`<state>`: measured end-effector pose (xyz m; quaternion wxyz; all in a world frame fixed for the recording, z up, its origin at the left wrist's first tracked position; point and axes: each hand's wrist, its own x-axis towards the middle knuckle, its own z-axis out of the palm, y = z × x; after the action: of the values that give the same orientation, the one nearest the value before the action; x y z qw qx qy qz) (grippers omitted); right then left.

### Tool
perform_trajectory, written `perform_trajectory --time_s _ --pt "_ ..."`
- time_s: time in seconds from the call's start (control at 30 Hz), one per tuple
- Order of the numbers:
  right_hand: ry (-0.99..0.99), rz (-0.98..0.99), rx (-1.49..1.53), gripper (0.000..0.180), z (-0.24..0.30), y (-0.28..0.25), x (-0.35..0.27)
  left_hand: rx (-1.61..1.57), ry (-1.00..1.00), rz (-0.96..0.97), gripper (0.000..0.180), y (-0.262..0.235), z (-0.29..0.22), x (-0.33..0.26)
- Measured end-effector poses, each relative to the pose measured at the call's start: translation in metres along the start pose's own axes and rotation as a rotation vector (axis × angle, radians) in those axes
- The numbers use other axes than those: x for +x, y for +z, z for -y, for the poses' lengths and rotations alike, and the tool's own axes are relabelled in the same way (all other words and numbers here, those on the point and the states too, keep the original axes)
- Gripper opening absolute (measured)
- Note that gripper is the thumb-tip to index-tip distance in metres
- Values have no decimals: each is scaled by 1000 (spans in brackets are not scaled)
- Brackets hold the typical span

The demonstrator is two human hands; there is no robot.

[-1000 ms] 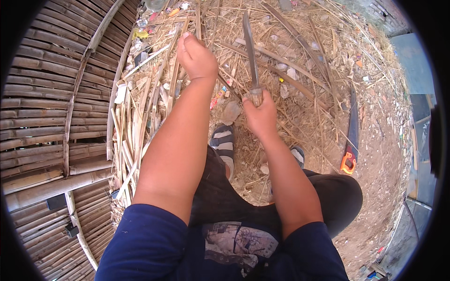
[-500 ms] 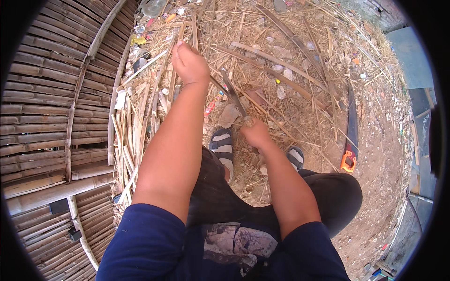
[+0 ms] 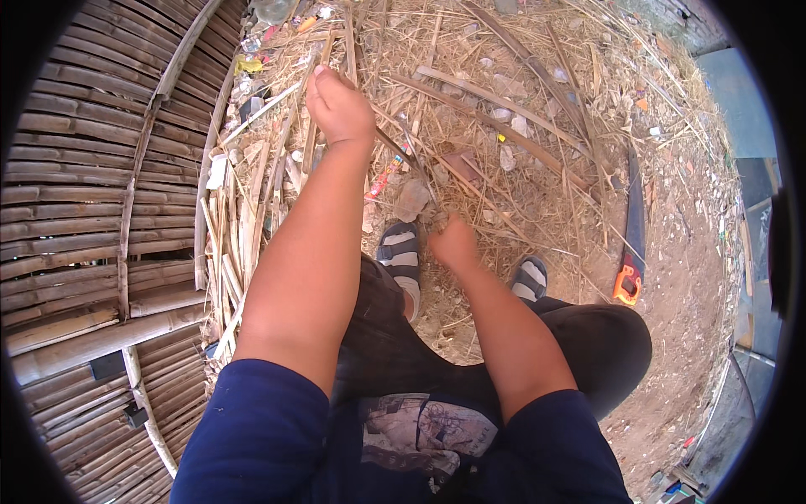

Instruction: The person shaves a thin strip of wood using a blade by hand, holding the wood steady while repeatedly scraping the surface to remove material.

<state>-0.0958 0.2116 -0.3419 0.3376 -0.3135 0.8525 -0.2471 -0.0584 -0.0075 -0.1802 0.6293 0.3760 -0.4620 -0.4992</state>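
Your right hand (image 3: 454,244) grips the machete (image 3: 431,185), which points toward eleven o'clock. The dark strip (image 3: 394,145), clasped in your left hand (image 3: 341,109), slants toward four o'clock, its free end just beside the machete.

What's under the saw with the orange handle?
Brown dirt shows to the right of the saw, and straw to its left, so probably those. Whatever lies directly beneath it is covered.
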Motion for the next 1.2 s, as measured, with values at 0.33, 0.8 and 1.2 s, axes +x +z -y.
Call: perform_trajectory --time_s 0.33,0.8,1.2 --pt "-4 30 53 44 -9 -14 -1 -277 -16 162 26 10 -21 -14" --pt "-148 -127 166 41 7 2 1 -21 57 27 41 10 -15 -8" --pt "-39 -2 313 50 4 -20 9 26 124 36 44 15 -12 -13"
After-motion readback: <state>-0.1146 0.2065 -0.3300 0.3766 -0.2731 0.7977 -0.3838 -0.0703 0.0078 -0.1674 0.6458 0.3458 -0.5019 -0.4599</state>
